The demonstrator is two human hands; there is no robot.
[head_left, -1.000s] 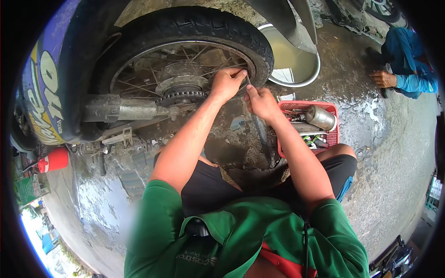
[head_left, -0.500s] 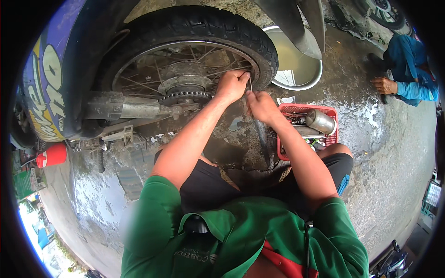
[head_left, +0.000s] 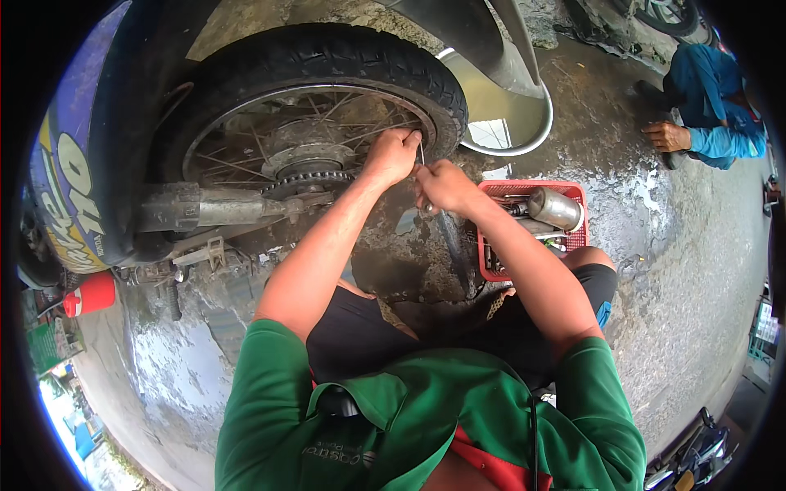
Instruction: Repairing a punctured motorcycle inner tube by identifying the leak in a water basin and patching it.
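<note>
The rear wheel [head_left: 311, 139] of the motorcycle stands on the wet concrete floor [head_left: 679, 270], tyre on, sprocket [head_left: 307, 182] at its hub. At the wheel's right rim the left hand [head_left: 391, 155] is curled shut around a spoke, and the right hand [head_left: 440, 186], just beside it, grips a thin metal tool. The work looks midway, with spokes seemingly left to do. Right of the wheel sits a red basket [head_left: 573, 239] of parts; beyond it another person's hand [head_left: 667, 137] rests on the floor.
</note>
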